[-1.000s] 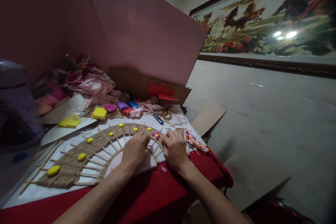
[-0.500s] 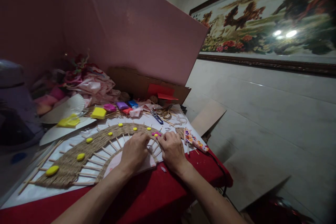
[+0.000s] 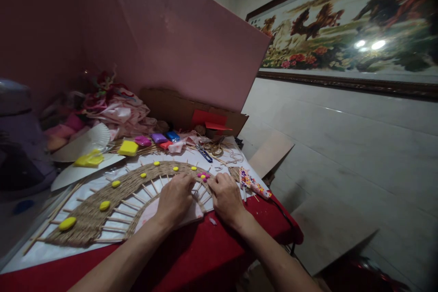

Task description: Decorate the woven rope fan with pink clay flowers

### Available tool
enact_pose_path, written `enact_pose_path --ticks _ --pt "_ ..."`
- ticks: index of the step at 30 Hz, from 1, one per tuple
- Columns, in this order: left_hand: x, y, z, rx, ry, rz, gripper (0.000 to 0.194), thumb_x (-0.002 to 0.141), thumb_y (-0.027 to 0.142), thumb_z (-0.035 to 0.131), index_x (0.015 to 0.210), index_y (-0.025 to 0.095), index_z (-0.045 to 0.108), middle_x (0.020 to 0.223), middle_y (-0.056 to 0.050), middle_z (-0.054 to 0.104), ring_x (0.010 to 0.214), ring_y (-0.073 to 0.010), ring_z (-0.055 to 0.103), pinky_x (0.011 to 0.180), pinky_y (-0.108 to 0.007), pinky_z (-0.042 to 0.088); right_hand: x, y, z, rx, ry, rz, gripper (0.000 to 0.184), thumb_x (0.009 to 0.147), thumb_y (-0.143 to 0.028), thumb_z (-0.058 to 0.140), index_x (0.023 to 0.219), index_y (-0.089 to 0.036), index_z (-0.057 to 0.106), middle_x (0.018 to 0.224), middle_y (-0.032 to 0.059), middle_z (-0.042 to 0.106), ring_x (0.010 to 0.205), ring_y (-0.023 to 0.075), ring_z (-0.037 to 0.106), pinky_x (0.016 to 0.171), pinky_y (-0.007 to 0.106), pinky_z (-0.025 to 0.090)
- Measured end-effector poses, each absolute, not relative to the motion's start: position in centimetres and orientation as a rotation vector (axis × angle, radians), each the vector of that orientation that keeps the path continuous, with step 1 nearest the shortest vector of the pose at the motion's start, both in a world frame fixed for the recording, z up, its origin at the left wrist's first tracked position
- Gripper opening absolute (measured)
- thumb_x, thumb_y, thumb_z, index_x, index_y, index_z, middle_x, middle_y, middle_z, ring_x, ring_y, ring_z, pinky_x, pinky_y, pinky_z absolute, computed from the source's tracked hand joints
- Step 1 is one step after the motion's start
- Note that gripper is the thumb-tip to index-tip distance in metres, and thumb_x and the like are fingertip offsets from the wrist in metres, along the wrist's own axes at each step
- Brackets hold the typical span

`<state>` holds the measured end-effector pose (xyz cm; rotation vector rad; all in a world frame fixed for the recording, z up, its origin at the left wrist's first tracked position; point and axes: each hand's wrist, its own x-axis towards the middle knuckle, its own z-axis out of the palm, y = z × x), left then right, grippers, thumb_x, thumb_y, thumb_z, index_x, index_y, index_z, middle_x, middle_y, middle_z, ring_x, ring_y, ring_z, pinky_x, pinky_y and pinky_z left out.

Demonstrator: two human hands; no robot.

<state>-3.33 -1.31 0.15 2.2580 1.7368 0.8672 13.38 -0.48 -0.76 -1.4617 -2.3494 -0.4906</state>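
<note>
A fan-shaped piece of twine weaving point(image 3: 89, 214) on thin wooden sticks lies across white paper. Flattened yellow clay dots point(image 3: 104, 205) are spaced along its band. Near its right end, magenta clay petals surround one yellow dot, making a small flower point(image 3: 203, 176). My left hand point(image 3: 175, 200) rests over the sticks just left of the flower, fingers curled together. Right of the flower, my right hand point(image 3: 226, 196) has its fingers bent and thumb drawn in at the band's edge. Whatever either hand's fingertips hold is hidden or too small to make out.
Packets of yellow clay point(image 3: 128, 148), purple clay point(image 3: 159, 138) and blue clay point(image 3: 173, 136) lie behind the weaving, with blue-handled snips point(image 3: 205, 155) farther right. A flower-patterned glue gun point(image 3: 253, 183) sits at the right table edge. A red cloth point(image 3: 191, 251) covers the front.
My right hand's fingertips have shifted slightly to the right, showing more of the magenta petals. My left hand stays nearly in place.
</note>
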Motion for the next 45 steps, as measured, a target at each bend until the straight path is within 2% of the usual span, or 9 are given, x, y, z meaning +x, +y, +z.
enact_pose_path --ticks 5,11,17,24,36,45 --pt "-3.33 -1.27 0.28 2.25 1.739 0.858 0.022 0.084 0.014 0.04 0.081 0.02 0.06 0.085 -0.005 0.062 0.08 -0.0184 0.055 0.063 -0.027 0.034 12.95 -0.11 -0.73 -1.443 -2.361 -0.5 0.024 0.092 -0.021 0.041 0.102 -0.022 0.063 0.089 0.0068 0.055 0.085 0.02 0.042 0.07 0.032 0.026" --pt "-3.24 -1.33 0.25 2.24 1.735 0.873 0.021 0.083 0.013 0.041 0.08 0.02 0.061 0.085 -0.004 0.062 0.08 -0.0182 0.056 0.063 -0.027 0.034 13.15 -0.33 -0.35 -1.474 -2.358 -0.526 0.021 0.088 -0.019 0.047 0.1 -0.02 0.063 0.087 0.007 0.055 0.083 0.0203 0.042 0.07 0.032 0.027" --pt "-3.25 -1.36 0.28 2.225 1.731 0.875 0.022 0.083 0.014 0.041 0.081 0.02 0.061 0.085 -0.004 0.062 0.08 -0.0181 0.056 0.064 -0.027 0.034 12.8 -0.48 -0.56 -1.412 -2.399 -0.526 0.028 0.089 -0.019 0.045 0.113 -0.024 0.058 0.092 0.0071 0.056 0.086 0.0208 0.043 0.071 0.032 0.028" --pt "-3.33 -1.34 0.27 2.237 1.736 0.859 0.022 0.082 0.011 0.041 0.081 0.02 0.061 0.085 -0.004 0.062 0.08 -0.0175 0.055 0.064 -0.027 0.035 12.99 -0.19 -0.48 -1.411 -2.389 -0.514 0.026 0.09 -0.02 0.045 0.108 -0.023 0.062 0.091 0.0063 0.057 0.085 0.0199 0.044 0.07 0.031 0.028" --pt "-3.31 -1.31 0.24 2.249 1.741 0.835 0.024 0.087 0.017 0.038 0.082 0.021 0.061 0.086 -0.004 0.062 0.082 -0.018 0.056 0.065 -0.028 0.037 12.64 0.17 -0.51 -1.417 -2.406 -0.438 0.031 0.09 -0.019 0.044 0.116 -0.029 0.059 0.092 0.0063 0.055 0.086 0.0192 0.045 0.07 0.029 0.032" --pt "-3.39 -1.28 0.03 2.264 1.744 0.841 0.023 0.086 0.015 0.038 0.082 0.021 0.06 0.086 -0.004 0.062 0.081 -0.0178 0.056 0.065 -0.028 0.036 13.6 0.11 0.01 -1.448 -2.31 -0.38 0.028 0.091 -0.021 0.044 0.112 -0.025 0.062 0.087 0.0048 0.054 0.085 0.0176 0.044 0.07 0.028 0.032"
